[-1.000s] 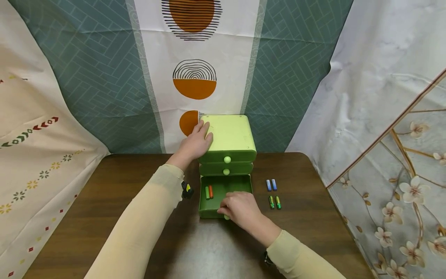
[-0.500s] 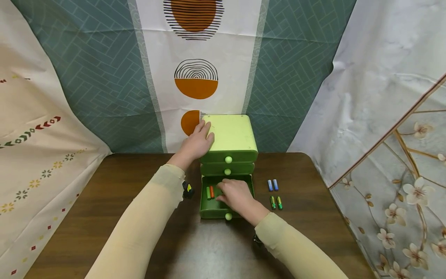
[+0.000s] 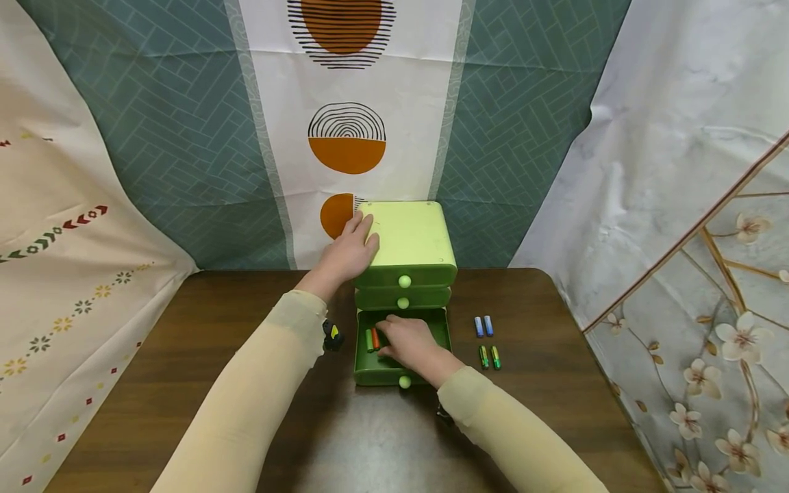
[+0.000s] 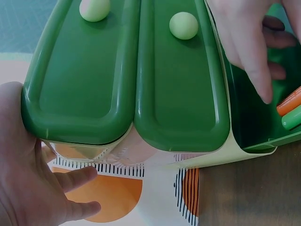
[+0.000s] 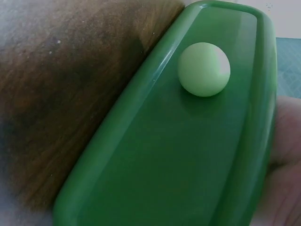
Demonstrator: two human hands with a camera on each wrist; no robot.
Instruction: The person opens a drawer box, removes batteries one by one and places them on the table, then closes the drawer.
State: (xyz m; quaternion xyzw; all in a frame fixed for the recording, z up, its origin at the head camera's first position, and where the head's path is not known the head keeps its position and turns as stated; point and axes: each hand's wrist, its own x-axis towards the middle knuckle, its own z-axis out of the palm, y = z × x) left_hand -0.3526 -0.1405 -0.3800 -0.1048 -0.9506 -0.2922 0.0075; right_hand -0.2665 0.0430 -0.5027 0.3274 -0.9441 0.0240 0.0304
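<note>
A small drawer cabinet (image 3: 414, 236) with a pale green top stands at the back of the table, its bottom drawer (image 3: 376, 377) pulled out. My left hand (image 3: 346, 255) rests on the cabinet's top left edge, fingers spread in the left wrist view. Over the open drawer, my right hand (image 3: 414, 342) reaches in with its fingertips close to an orange battery (image 4: 290, 100). Beside that lies a green battery (image 4: 292, 118) on the drawer's left side. In the left wrist view a gap shows between the right fingers and both batteries. The right wrist view shows the drawer's round knob (image 5: 204, 69).
To the right of the cabinet, two blue batteries (image 3: 483, 326) and two green-and-gold batteries (image 3: 490, 357) lie on the brown table (image 3: 246, 383). The two upper drawers (image 3: 376, 298) are closed. Patterned cloths (image 3: 524, 137) hang behind and at both sides.
My right hand has left the bottom drawer's knob and moved up and left into the drawer, towards the orange battery. My left hand stays on the cabinet.
</note>
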